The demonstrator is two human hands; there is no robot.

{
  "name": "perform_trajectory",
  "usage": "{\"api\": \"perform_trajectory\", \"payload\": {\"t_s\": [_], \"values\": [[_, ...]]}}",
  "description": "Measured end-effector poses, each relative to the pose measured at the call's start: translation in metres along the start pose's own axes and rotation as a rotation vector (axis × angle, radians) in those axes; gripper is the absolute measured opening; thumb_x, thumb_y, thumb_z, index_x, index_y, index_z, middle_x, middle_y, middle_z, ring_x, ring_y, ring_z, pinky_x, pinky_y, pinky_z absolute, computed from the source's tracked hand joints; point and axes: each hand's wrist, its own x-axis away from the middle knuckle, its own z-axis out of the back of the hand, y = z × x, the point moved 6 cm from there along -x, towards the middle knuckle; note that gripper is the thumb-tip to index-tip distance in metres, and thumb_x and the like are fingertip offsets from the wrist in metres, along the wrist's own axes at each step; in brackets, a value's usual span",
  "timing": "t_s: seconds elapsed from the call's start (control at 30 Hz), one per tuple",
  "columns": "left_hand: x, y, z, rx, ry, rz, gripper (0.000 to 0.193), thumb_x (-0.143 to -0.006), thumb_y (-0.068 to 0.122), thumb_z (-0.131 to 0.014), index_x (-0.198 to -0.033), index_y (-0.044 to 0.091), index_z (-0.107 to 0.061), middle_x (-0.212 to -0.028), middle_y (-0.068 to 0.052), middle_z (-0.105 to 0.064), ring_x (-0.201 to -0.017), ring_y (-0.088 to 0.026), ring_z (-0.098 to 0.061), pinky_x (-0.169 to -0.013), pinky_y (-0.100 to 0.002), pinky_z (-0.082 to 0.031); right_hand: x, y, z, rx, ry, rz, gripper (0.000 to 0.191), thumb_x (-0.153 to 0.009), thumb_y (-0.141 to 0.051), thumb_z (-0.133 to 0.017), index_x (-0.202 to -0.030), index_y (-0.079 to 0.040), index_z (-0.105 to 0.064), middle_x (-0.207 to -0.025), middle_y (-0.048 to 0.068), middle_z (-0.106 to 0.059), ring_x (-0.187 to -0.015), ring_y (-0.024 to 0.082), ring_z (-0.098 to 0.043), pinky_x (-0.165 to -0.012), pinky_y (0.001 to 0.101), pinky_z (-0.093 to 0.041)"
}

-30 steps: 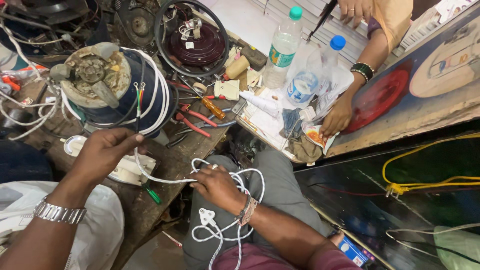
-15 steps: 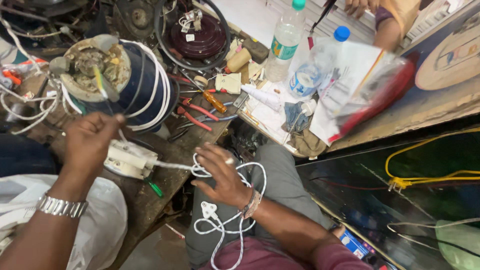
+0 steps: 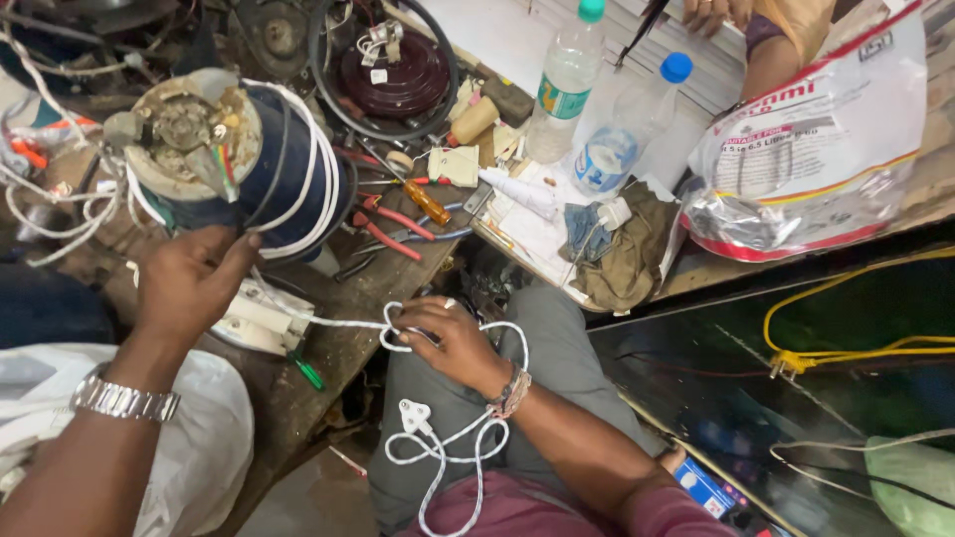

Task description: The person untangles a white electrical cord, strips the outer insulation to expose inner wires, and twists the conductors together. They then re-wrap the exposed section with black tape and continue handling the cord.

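A: Since half a second ago the left hand (image 3: pixel 189 283) has drawn back from the top of the blue motor housing (image 3: pixel 234 159) to its near side, and the co-worker's arm at the far bench has swung a red-and-clear plastic bag (image 3: pixel 816 149) into the place where paper lay.

B: And the right hand (image 3: pixel 448 338)?

A: It has moved little. It is closed around loops of the white cord (image 3: pixel 343 321), fingers curled, and the cord runs taut from that fist leftward to the left hand. More of the cord hangs below the right wrist, over the lap, and ends in a white plug (image 3: pixel 416 418).

B: Is the left hand gripping anything?

A: Its fingers are bent against the housing where the cord is wound round it. I cannot tell whether it pinches the cord or only steadies the housing. A white switch box (image 3: pixel 254 318) lies just under that hand.

B: What could go wrong?

A: I judge that the dangling loops could knot if the right hand pulls hard, because they cross each other. The taut stretch could also snag the red-handled pliers (image 3: pixel 393 219) beyond the hands, or drag the housing towards the bench edge.
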Motion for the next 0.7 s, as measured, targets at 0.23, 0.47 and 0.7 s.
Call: {"api": "perform_trajectory", "payload": {"t_s": [0.23,0.47,0.7], "values": [[-0.003,0.004,0.001,-0.013,0.000,-0.045,0.030,-0.097,0.032,-0.072,-0.087,0.003,-0.073,-0.072,-0.015,-0.067,-0.060,-0.023,-0.064,-0.060,-0.039,-0.048,-0.003,-0.001,0.002,0.009,-0.020,-0.013,0.023,-0.093,-0.013,-0.073,-0.116,-0.010,-0.073,-0.120,0.010,-0.073,-0.123,0.031,-0.065,-0.105,0.0432,-0.049],[-0.003,0.006,-0.001,-0.022,-0.046,-0.038,0.029,-0.096,0.033,-0.072,-0.088,0.004,-0.075,-0.072,-0.015,-0.069,-0.062,-0.023,-0.068,-0.061,-0.038,-0.050,-0.004,-0.007,0.008,0.093,-0.113,-0.091,0.046,-0.088,-0.014,-0.075,-0.132,-0.011,-0.065,-0.128,0.013,-0.066,-0.123,0.032,-0.060,-0.104,0.0449,-0.046],[-0.004,0.006,-0.002,-0.028,-0.074,0.017,0.027,-0.095,0.033,-0.073,-0.093,0.006,-0.078,-0.074,-0.013,-0.072,-0.061,-0.022,-0.069,-0.060,-0.037,-0.051,-0.004,-0.002,0.012,0.123,-0.086,-0.101,0.043,-0.089,-0.016,-0.073,-0.130,-0.008,-0.065,-0.133,0.014,-0.064,-0.126,0.034,-0.059,-0.104,0.0450,-0.046]]}}
